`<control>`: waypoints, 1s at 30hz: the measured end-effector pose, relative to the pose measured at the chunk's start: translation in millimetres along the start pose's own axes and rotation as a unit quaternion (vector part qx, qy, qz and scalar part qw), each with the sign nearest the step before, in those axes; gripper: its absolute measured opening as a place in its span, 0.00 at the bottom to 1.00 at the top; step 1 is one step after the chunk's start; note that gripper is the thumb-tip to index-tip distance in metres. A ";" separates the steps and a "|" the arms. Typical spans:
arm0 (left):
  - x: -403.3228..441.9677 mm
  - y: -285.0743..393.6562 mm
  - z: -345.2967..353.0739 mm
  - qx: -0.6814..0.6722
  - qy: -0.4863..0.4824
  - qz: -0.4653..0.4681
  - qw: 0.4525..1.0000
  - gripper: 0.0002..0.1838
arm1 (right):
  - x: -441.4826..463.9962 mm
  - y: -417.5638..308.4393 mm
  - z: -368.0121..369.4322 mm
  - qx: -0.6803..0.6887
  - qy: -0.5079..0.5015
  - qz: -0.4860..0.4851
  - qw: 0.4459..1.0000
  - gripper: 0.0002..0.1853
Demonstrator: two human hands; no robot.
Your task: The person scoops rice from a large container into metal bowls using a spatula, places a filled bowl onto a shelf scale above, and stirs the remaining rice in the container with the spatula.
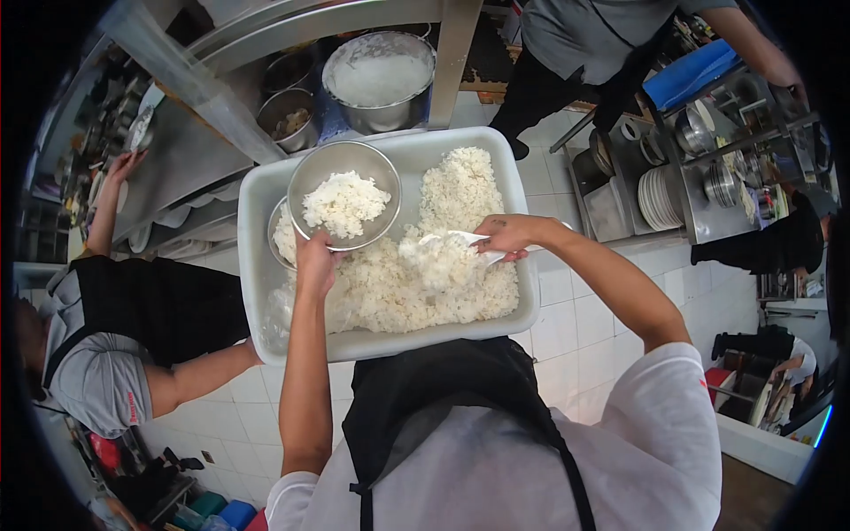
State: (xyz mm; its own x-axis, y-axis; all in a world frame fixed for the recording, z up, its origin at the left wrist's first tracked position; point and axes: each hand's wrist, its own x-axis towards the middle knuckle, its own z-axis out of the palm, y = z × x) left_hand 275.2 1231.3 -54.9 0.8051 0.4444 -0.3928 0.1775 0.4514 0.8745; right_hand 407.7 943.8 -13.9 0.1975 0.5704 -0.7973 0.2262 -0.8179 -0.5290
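A large white tub full of cooked rice lies in front of me. My left hand grips the near rim of a round metal bowl, held over the tub's left part with a mound of rice inside. Under it, the edge of a second round bowl shows, mostly hidden. My right hand is closed around the handle of a white rice scoop, whose blade is down at the rice in the middle of the tub.
Behind the tub stand a big metal pot with white contents and a smaller pot. A co-worker in a black apron is close on the left; another in grey stands at back right. Stacked plates fill a right-hand shelf.
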 end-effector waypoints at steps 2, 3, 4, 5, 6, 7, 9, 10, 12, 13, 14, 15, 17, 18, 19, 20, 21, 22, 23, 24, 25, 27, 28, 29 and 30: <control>6.0 -6.0 9.3 -0.004 -0.013 -0.009 1.000 0.37 | -13.1 3.5 -4.9 0.035 0.042 -0.030 0.998 0.14; 9.5 -10.5 11.5 0.009 -0.023 -0.009 1.000 0.37 | -20.6 5.4 -9.5 0.060 0.053 -0.015 0.997 0.14; 10.6 -12.6 16.5 0.012 -0.027 -0.009 1.000 0.37 | -30.0 -0.5 -14.7 0.064 0.056 -0.015 0.996 0.14; 9.9 -16.8 22.9 0.017 -0.036 -0.011 0.999 0.36 | -39.1 -5.8 -18.5 0.082 0.083 -0.016 0.993 0.14; 8.5 -21.1 28.3 0.021 -0.046 -0.013 0.999 0.35 | -47.2 -10.9 -21.7 0.101 0.110 -0.015 0.989 0.14; 6.5 -26.3 31.4 0.027 -0.062 -0.018 0.998 0.35 | -52.9 -16.4 -25.5 0.103 0.132 -0.033 0.985 0.12; 4.6 -40.7 35.1 0.036 -0.079 -0.042 0.995 0.35 | -58.1 -30.6 -24.6 0.113 0.185 -0.044 0.975 0.12; 2.2 -45.9 37.8 0.041 -0.090 -0.066 0.993 0.36 | -56.8 -37.6 -23.1 0.118 0.233 -0.054 0.964 0.13; -6.5 -46.5 46.2 0.047 -0.085 -0.076 0.992 0.36 | -31.9 -45.9 -3.8 0.117 0.301 -0.041 0.945 0.16; -8.0 -47.5 46.8 0.056 -0.095 -0.077 0.991 0.36 | -21.7 -57.2 7.2 -0.067 0.357 -0.011 0.932 0.19; -9.3 -45.9 48.3 0.065 -0.104 -0.077 0.989 0.35 | -18.8 -65.8 14.6 -0.249 0.400 0.018 0.882 0.22; -10.0 -44.1 49.7 0.078 -0.089 -0.066 0.991 0.36 | -23.2 -70.1 17.7 -0.250 0.401 0.015 0.881 0.22; -7.9 -35.6 45.4 0.071 -0.091 -0.065 0.991 0.37 | -40.1 -86.0 19.5 -0.254 0.405 0.031 0.878 0.28; -8.2 -32.4 42.0 0.066 -0.094 -0.068 0.991 0.38 | -44.6 -88.3 21.6 -0.258 0.400 0.024 0.879 0.28; -8.7 -29.6 41.2 0.065 -0.086 -0.069 0.992 0.38 | -49.2 -88.6 23.7 -0.261 0.379 0.016 0.888 0.28; -8.5 -27.5 43.9 0.053 -0.088 -0.070 0.992 0.39 | -51.2 -89.2 26.1 -0.262 0.361 0.010 0.895 0.27; -8.5 -25.5 48.3 0.042 -0.092 -0.070 0.992 0.39 | -45.2 -89.0 29.6 -0.262 0.361 0.008 0.895 0.27; -10.8 -26.7 52.8 0.040 -0.092 -0.069 0.993 0.39 | -38.0 -90.6 33.9 -0.267 0.374 -0.028 0.888 0.26; -13.2 -27.8 57.2 0.043 -0.085 -0.070 0.993 0.40 | -34.3 -91.3 35.5 -0.272 0.385 -0.064 0.880 0.25; -14.8 -27.5 58.7 0.048 -0.077 -0.071 0.993 0.40 | -35.8 -88.7 34.9 -0.273 0.385 -0.065 0.879 0.25; -15.8 -26.4 57.4 0.048 -0.075 -0.072 0.993 0.40 | -50.5 -97.9 30.6 -0.261 0.394 -0.047 0.880 0.22; -18.1 -24.7 54.3 0.054 -0.084 -0.055 0.994 0.40 | -70.2 -108.1 24.6 -0.251 0.400 -0.030 0.881 0.19; -21.0 -22.7 56.1 0.052 -0.080 -0.056 0.994 0.40 | -77.4 -109.5 22.8 -0.250 0.387 -0.010 0.888 0.20; -23.6 -21.4 59.9 0.030 -0.072 -0.050 0.996 0.39 | -80.4 -109.8 22.6 -0.248 0.375 0.010 0.893 0.21; -25.4 -19.0 63.2 0.010 -0.066 -0.044 0.997 0.37 | -66.5 -105.2 24.8 -0.247 0.374 0.010 0.894 0.21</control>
State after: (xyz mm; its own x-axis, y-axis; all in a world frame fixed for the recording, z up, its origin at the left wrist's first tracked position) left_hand 287.1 1162.5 -43.5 0.8529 0.2971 -0.4293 0.2620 0.4676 0.8442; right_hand 347.2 990.0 87.5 0.7471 0.5976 -0.2910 0.5720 -0.8010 -0.1766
